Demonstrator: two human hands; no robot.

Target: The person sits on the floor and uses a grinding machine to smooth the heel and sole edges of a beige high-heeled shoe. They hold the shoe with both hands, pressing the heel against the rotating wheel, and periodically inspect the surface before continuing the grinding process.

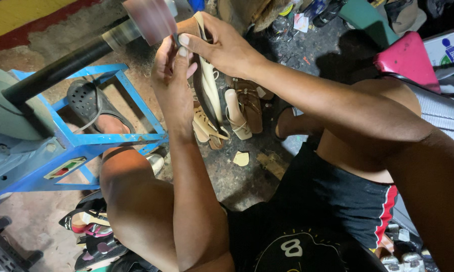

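Note:
Both my hands hold a cream and brown sandal up on its edge. Its top end is pressed against a blurred pinkish sanding drum at the tip of a black shaft. My left hand grips the sandal from the left side. My right hand clamps it from the right, fingers over the top. The part of the sole under my fingers is hidden.
A blue metal frame carries the machine at left, with my foot in a dark clog inside it. More sandals lie on the dirty floor, others at bottom left. A pink seat stands at right.

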